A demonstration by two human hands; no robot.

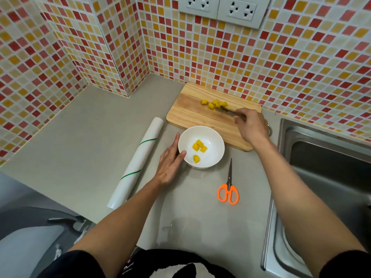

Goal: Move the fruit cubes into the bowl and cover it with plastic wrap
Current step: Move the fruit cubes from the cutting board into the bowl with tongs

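Note:
A white bowl (208,135) stands on the grey counter with several yellow fruit cubes (198,148) inside. My left hand (170,163) rests flat against the bowl's left side, thumb on the rim. More yellow cubes (211,105) lie on the wooden cutting board (192,113) behind the bowl. My right hand (251,125) holds metal tongs (227,110) whose tips reach the cubes on the board. A roll of plastic wrap (138,159) lies to the left of the bowl.
Orange-handled scissors (228,187) lie on the counter in front of the bowl, blades pointing away. A steel sink (329,177) fills the right side. Tiled walls close off the back and left, with sockets (220,9) above.

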